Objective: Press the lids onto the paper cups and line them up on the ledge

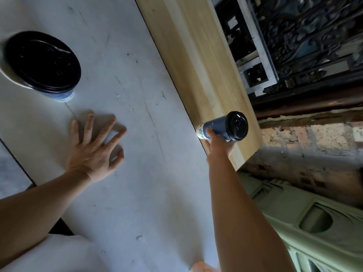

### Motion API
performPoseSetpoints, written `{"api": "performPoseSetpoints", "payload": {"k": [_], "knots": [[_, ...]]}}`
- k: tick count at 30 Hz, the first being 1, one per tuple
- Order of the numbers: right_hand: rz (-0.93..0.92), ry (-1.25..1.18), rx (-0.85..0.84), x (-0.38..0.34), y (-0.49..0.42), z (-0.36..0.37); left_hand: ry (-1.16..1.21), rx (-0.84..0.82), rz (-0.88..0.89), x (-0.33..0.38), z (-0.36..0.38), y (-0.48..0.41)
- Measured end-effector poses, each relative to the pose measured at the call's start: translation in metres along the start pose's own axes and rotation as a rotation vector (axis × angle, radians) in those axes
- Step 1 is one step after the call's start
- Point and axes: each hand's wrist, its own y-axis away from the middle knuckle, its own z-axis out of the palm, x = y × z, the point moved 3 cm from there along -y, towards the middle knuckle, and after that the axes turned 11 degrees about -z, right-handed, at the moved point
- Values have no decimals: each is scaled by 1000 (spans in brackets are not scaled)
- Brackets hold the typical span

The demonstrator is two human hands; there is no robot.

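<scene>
Right grip (218, 143) clamps one lidded cup (216, 127) at the ledge (196, 55); a second lidded cup (42, 61) waits beyond the flat, spread left grip (94, 148).

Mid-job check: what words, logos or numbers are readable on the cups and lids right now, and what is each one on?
No text here reads clearly.
Blue cup, held by the right hand at the wooden ledge: teal print on its white band, too blurred to read.
Its black lid: raised marks, too small to read.
Second cup on the table: band print blurred, unreadable.
</scene>
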Motion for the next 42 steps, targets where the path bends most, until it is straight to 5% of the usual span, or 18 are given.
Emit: {"api": "performPoseSetpoints", "payload": {"k": [20,42], "knots": [[23,7,-18,9,-10,16,37,18,13,-2,10,1],[314,-65,-108,11,19,11,66,-2,8,0,-3,1]]}}
